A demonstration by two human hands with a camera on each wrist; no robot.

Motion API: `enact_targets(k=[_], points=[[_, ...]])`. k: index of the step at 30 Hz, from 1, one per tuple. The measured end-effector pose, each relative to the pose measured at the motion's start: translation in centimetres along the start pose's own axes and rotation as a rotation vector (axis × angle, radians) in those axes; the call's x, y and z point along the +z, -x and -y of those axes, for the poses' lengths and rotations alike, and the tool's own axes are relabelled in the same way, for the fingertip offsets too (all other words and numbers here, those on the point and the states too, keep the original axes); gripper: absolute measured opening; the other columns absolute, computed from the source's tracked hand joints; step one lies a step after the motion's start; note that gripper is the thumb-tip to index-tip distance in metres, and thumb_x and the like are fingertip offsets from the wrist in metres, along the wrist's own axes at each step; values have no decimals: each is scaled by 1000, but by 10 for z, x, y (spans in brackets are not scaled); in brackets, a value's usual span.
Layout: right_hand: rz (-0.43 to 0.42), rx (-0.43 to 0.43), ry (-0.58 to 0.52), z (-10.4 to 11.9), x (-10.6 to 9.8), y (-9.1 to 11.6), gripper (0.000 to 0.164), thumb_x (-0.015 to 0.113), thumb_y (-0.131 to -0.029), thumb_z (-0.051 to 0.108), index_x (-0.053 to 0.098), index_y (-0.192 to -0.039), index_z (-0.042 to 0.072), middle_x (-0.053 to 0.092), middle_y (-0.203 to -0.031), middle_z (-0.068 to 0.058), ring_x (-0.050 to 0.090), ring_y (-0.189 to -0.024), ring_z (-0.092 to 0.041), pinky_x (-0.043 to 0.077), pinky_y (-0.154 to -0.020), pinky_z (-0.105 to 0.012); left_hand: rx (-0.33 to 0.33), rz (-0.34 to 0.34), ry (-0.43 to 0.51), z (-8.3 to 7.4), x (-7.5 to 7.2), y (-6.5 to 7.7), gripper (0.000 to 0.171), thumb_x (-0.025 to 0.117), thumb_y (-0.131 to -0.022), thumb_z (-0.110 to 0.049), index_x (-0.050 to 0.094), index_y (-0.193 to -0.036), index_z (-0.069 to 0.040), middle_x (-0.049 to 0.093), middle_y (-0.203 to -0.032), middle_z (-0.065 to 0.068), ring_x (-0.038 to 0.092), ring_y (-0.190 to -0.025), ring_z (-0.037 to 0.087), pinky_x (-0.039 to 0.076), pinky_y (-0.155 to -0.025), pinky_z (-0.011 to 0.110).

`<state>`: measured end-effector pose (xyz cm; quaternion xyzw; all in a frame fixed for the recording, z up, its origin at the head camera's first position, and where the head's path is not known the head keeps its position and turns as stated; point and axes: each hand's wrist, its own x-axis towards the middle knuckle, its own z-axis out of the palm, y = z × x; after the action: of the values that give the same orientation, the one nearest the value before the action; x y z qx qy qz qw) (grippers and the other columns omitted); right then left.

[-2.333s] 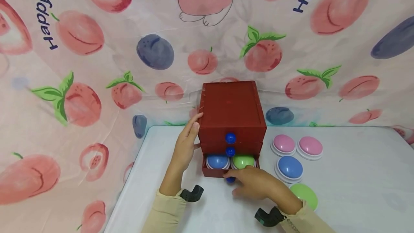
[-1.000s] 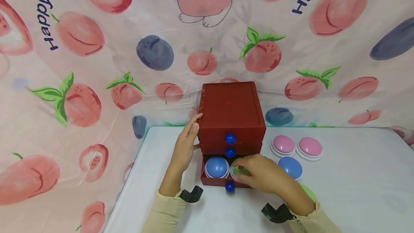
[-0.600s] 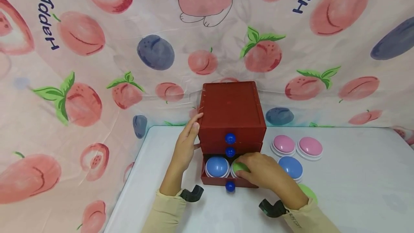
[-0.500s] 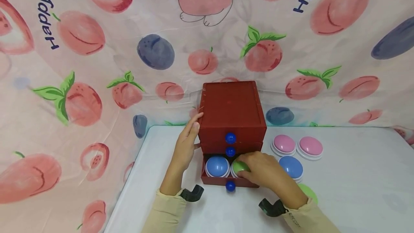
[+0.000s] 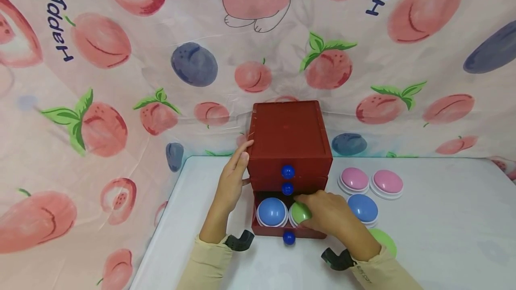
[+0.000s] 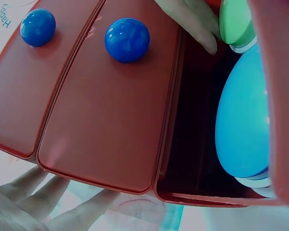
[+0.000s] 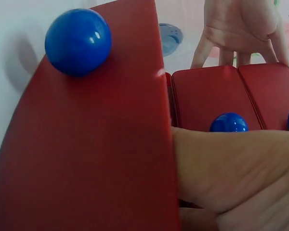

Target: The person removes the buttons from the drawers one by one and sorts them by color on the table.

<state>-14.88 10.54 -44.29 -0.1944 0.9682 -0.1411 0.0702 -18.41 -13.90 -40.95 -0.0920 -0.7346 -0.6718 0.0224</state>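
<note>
A dark red drawer cabinet point(image 5: 288, 129) stands on the table, its bottom drawer point(image 5: 266, 231) pulled out. Inside sit a blue dome button point(image 5: 271, 211) at left and a green dome button point(image 5: 300, 212) at right, both white-based. My right hand point(image 5: 328, 209) reaches in from the right, index finger behind the green button and thumb in front, gripping it. My left hand point(image 5: 230, 182) rests along the cabinet's left side, fingers extended. In the right wrist view the drawer front point(image 7: 96, 134) hides my right fingertips; the left wrist view shows right fingers point(image 6: 202, 33) beside the green button point(image 6: 236, 21).
Right of the cabinet lie two pink dome buttons point(image 5: 354, 178), a blue one point(image 5: 363, 208) and a green one point(image 5: 383, 241), partly behind my right forearm. Two upper drawers with blue knobs point(image 5: 288, 172) are closed. A fruit-print cloth point(image 5: 251, 75) hangs behind the white table point(image 5: 443, 218).
The bottom drawer has slid further out toward me. My right hand has gone from the drawer's front edge onto the green button inside. My left hand stays put.
</note>
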Motion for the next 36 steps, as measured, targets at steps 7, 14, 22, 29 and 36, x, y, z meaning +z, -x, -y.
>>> enact_targets(k=[7, 14, 22, 29, 36], points=[[-47, 21, 98, -2, 5, -1, 50, 97, -64, 36, 76, -107, 22, 71, -80, 2, 62, -73, -19, 55, -61, -38, 3, 0, -2, 1, 0, 0, 43, 43, -108, -45, 47, -151, -36, 42, -157, 2, 46, -140, 34, 51, -95, 70], [-54, 46, 178, -6, 7, -2, 48, 97, -60, 46, 74, -94, 22, 65, -72, 3, 58, -67, -17, 50, -57, -35, 1, 3, -16, 1, 0, 1, 44, 42, -108, -46, 46, -151, -36, 41, -158, 2, 46, -140, 34, 51, -95, 68], [-72, -3, 202, -6, 8, -5, 49, 96, -60, 49, 69, -88, 18, 59, -65, 5, 52, -61, -15, 46, -54, -30, 3, 4, -13, 1, -1, 1, 43, 43, -108, -46, 46, -151, -38, 42, -157, 2, 45, -142, 33, 51, -95, 69], [-45, 18, 158, -6, 6, -7, 51, 97, -60, 48, 72, -93, 19, 63, -70, 5, 55, -66, -15, 48, -58, -31, -2, 1, -12, 1, -1, 1, 43, 43, -108, -47, 47, -150, -38, 43, -157, 2, 47, -140, 34, 52, -94, 68], [-50, 31, 133, -6, 4, -7, 50, 96, -59, 49, 73, -93, 21, 64, -70, 6, 56, -66, -15, 48, -58, -30, -1, 1, -10, 1, -1, 0, 43, 43, -108, -46, 47, -150, -37, 43, -157, 3, 47, -140, 34, 52, -95, 68]])
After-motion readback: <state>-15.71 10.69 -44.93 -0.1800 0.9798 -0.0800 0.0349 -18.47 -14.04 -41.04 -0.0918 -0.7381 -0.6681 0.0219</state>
